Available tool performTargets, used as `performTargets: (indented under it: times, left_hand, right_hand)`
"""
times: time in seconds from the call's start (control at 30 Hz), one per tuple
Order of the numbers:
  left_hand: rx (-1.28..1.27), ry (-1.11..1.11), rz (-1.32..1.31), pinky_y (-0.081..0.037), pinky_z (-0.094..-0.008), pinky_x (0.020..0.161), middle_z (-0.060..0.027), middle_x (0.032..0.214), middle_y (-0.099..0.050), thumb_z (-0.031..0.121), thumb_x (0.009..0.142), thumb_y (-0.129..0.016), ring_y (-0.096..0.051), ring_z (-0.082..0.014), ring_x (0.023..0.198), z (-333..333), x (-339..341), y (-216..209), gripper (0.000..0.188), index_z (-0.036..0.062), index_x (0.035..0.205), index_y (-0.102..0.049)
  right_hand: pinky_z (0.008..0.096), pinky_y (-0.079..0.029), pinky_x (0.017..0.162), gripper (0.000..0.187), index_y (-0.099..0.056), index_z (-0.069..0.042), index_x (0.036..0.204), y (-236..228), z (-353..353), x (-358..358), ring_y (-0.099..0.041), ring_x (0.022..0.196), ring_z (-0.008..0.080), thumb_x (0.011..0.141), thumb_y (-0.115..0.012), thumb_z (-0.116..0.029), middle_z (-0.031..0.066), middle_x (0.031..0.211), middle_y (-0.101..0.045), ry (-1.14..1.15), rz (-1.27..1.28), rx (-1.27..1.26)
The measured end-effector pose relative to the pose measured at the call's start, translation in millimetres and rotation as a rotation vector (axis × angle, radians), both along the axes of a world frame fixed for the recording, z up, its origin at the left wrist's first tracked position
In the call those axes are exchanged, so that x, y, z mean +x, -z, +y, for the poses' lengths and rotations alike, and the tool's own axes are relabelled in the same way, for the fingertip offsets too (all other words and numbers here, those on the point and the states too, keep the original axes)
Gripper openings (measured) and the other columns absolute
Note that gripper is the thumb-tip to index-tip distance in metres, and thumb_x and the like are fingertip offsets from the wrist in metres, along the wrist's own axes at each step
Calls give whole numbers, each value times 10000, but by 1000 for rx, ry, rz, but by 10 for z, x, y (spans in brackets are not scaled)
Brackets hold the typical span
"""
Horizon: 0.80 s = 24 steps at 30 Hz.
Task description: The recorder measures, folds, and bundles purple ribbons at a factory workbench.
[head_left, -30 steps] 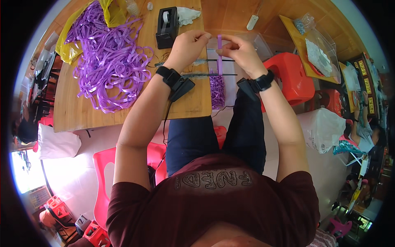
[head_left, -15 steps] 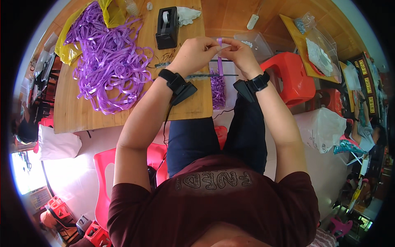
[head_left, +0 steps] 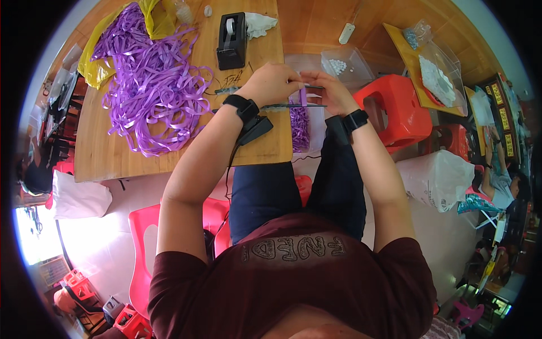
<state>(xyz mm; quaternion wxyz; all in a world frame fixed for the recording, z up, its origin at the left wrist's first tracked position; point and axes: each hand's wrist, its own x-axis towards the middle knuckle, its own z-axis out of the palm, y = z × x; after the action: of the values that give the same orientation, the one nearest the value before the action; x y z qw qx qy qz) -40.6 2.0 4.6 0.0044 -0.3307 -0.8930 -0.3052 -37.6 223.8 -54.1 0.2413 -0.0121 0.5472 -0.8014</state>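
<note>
A strip of purple ribbon [head_left: 303, 97] hangs by two thin dark rods [head_left: 282, 106] that jut out past the table's right edge. My left hand [head_left: 271, 83] is closed, its fingertips pinching the ribbon's upper end. To the right, my right hand [head_left: 334, 95] has its fingers apart, reaching around the ribbon and rod ends; nothing shows in its grip. Below the rods, a clear bin [head_left: 317, 131] holds a heap of short purple ribbon pieces [head_left: 299, 127]. Black wrist devices with a cable sit on both my wrists.
A tangled pile of purple ribbon [head_left: 149, 85] spills from a yellow bag [head_left: 93, 62] on the wooden table [head_left: 186, 161]. A black tape dispenser [head_left: 231, 45] stands nearby. On the right are a red stool [head_left: 401, 107], a box with white pieces [head_left: 358, 73] and a white sack [head_left: 437, 178].
Both hands have come down toward the rods from above. The ribbon's upper end is lower now. My right fingers have spread from their pinch.
</note>
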Motion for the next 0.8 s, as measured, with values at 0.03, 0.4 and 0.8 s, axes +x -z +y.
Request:
performTargets:
  times: [0.03, 0.4, 0.8]
  left_hand:
    - [-1, -4, 0, -525, -421, 846, -117, 959, -717, 307, 872, -620, -657, -331, 924, -17, -6, 18, 271, 79, 934, -753]
    - [29, -2, -64, -527, -410, 821, -108, 911, -725, 316, 864, -621, -667, -311, 897, -27, -1, -5, 270, 92, 910, -764]
    - [49, 4, -77, -530, -404, 785, -125, 886, -725, 302, 868, -639, -670, -320, 857, 5, 1, -13, 261, 78, 919, -761]
  right_hand:
    - [314, -517, 856, 346, -601, -76, 1280, -9, -48, 28, -628, 1029, 173, 961, -589, -208, 73, 1181, -653, -4, 0, -1]
    - [306, -519, 911, 295, -618, 25, 1223, 214, -171, 493, -648, 1072, 195, 952, -603, -90, 126, 1174, -666, -35, 66, -147]
    - [220, -525, 687, 226, -698, -9, 1055, 196, -353, 794, -651, 733, 98, 963, -657, -212, 56, 898, -720, 145, 168, 127]
